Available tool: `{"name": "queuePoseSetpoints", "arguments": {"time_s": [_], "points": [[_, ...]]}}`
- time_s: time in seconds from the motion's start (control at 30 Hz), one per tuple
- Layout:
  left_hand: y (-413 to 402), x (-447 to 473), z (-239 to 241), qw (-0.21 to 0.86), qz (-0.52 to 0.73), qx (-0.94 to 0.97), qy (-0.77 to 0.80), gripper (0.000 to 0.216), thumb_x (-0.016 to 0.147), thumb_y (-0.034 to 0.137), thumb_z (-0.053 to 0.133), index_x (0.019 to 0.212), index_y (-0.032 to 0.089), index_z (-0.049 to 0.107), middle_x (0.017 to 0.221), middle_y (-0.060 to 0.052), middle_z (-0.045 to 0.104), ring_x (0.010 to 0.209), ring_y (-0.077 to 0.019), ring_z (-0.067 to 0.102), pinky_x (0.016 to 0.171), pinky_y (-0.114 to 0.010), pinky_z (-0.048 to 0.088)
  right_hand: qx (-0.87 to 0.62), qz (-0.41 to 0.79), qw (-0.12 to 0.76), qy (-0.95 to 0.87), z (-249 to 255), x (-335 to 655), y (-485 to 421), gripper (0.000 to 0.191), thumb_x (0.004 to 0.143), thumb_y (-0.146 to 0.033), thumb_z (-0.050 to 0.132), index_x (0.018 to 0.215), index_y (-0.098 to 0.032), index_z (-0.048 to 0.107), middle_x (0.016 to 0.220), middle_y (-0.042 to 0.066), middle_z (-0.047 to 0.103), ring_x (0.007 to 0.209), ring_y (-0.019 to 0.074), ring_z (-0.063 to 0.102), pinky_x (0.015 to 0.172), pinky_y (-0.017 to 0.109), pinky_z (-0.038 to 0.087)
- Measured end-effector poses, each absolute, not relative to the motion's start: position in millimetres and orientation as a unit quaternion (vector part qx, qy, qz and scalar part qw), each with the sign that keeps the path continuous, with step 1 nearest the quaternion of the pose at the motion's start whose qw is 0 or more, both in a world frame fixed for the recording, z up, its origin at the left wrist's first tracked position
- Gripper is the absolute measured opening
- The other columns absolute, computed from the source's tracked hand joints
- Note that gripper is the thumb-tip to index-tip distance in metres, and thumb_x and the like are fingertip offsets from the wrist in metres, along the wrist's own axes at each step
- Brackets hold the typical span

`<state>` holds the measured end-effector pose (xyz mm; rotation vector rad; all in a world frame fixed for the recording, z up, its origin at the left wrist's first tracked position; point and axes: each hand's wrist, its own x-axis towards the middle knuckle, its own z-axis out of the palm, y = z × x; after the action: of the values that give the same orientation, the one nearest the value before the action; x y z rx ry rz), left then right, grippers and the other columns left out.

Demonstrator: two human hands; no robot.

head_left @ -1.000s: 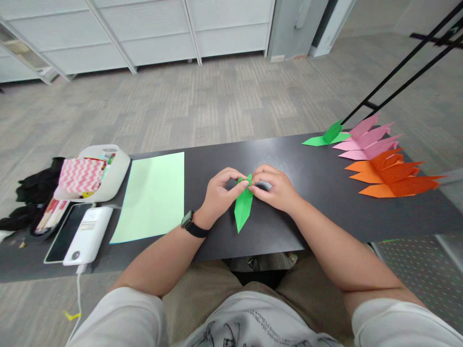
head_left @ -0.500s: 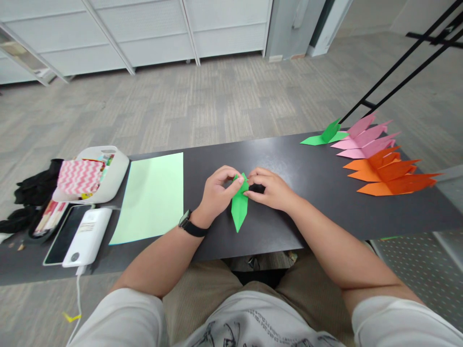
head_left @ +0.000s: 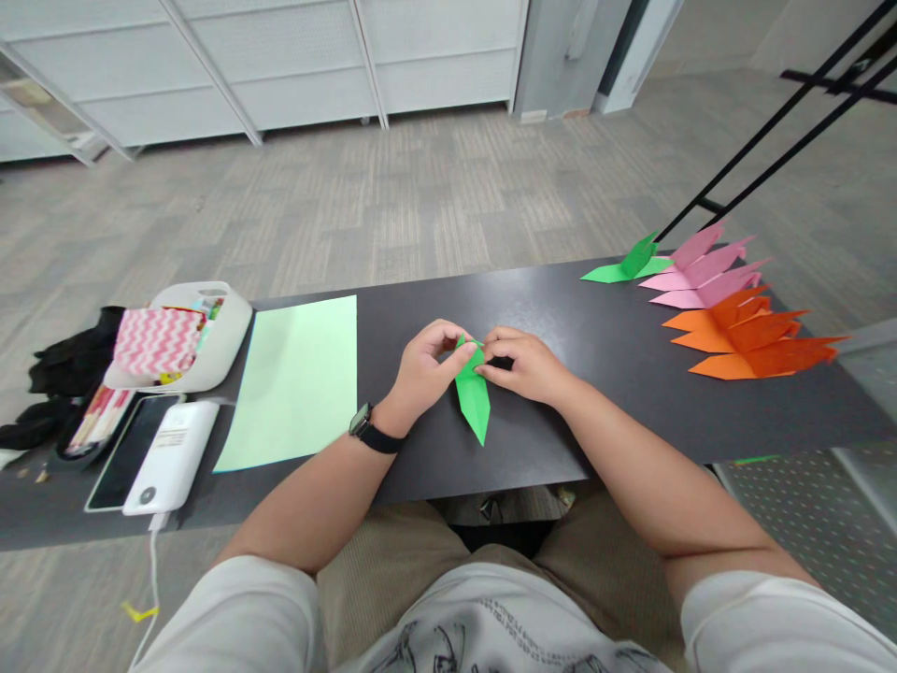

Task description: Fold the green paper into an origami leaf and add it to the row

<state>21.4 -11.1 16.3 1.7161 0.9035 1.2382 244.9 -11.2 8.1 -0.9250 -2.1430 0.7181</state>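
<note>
A folded green paper piece [head_left: 474, 397] lies on the black table [head_left: 603, 346], its point aimed toward me. My left hand [head_left: 424, 365] pinches its far end from the left, fingers curled closed. My right hand [head_left: 529, 365] pinches the same end from the right, fingers pressed together on the paper. A black watch [head_left: 364, 430] sits on my left wrist.
A light green sheet [head_left: 298, 379] lies left of my hands. Further left are a white tray [head_left: 210, 350] with a pink zigzag pouch, a phone [head_left: 126, 453] and a white power bank [head_left: 172, 458]. Folded green [head_left: 627, 266], pink [head_left: 701, 276] and orange [head_left: 753, 341] pieces lie at the far right.
The green piece's near point has swung slightly to the right between my hands. Both hands have stayed pinched on its far end.
</note>
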Motion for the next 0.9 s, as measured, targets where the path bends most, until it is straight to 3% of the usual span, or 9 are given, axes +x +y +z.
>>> {"name": "queuePoseSetpoints", "arguments": {"time_s": [0.27, 0.33, 0.4, 0.47, 0.67, 0.9], "points": [[-10.1, 18.5, 18.5, 0.393, 0.491, 0.692, 0.354, 0.018, 0.104, 0.037, 0.070, 0.093, 0.022, 0.071, 0.095, -0.003, 0.069, 0.089, -0.0168, 0.066, 0.086, -0.033, 0.055, -0.361, 0.260, 0.344, -0.827, 5.7, 245.5, -8.7, 0.011, 0.098, -0.031, 0.073, 0.089, -0.026, 0.072, 0.098, 0.003, 0.072, 0.092, 0.0196, 0.070, 0.086, 0.036, 0.055], [-8.2, 17.4, 16.3, 0.401, 0.489, 0.699, 0.334, 0.017, 0.102, 0.039, 0.073, 0.108, 0.024, 0.072, 0.106, -0.005, 0.070, 0.099, -0.0182, 0.068, 0.093, -0.035, 0.057, -0.371, 0.243, 0.351, -0.825, 4.2, 246.8, -6.9, 0.010, 0.098, -0.030, 0.073, 0.089, -0.026, 0.072, 0.098, 0.003, 0.072, 0.092, 0.0202, 0.070, 0.087, 0.037, 0.055], [-4.5, 15.6, 13.1, 0.396, 0.482, 0.709, 0.330, 0.040, 0.096, 0.040, 0.081, 0.130, 0.026, 0.066, 0.121, -0.007, 0.070, 0.109, -0.0202, 0.069, 0.100, -0.037, 0.058, -0.386, 0.226, 0.366, -0.816, 2.9, 249.4, -4.8, 0.010, 0.098, -0.031, 0.072, 0.089, -0.026, 0.073, 0.099, 0.004, 0.072, 0.093, 0.0208, 0.070, 0.086, 0.037, 0.055], [0.3, 13.1, 9.9, 0.351, 0.469, 0.727, 0.356, 0.054, 0.090, 0.037, 0.087, 0.137, 0.026, 0.064, 0.127, -0.008, 0.068, 0.113, -0.0212, 0.068, 0.102, -0.038, 0.057, -0.406, 0.211, 0.384, -0.802, 2.5, 253.2, -2.4, 0.010, 0.098, -0.031, 0.072, 0.090, -0.026, 0.073, 0.100, 0.004, 0.072, 0.093, 0.0213, 0.070, 0.086, 0.037, 0.055], [9.8, 8.1, 5.1, 0.268, 0.385, 0.772, 0.430, 0.011, 0.091, 0.028, 0.083, 0.101, 0.024, 0.078, 0.103, -0.003, 0.068, 0.096, -0.0195, 0.067, 0.087, -0.034, 0.054, -0.428, 0.196, 0.392, -0.790, 4.5, 261.4, 1.9, 0.009, 0.098, -0.032, 0.072, 0.091, -0.026, 0.074, 0.101, 0.005, 0.073, 0.095, 0.0230, 0.071, 0.088, 0.039, 0.056], [8.2, 7.7, 8.0, 0.227, 0.360, 0.801, 0.420, 0.003, 0.092, 0.027, 0.081, 0.093, 0.024, 0.079, 0.096, -0.002, 0.068, 0.091, -0.0198, 0.065, 0.086, -0.034, 0.052, -0.400, 0.178, 0.390, -0.810, 3.6, 262.0, 2.4, 0.010, 0.100, -0.035, 0.072, 0.096, -0.027, 0.078, 0.103, 0.006, 0.073, 0.097, 0.0235, 0.070, 0.090, 0.040, 0.056]]}}
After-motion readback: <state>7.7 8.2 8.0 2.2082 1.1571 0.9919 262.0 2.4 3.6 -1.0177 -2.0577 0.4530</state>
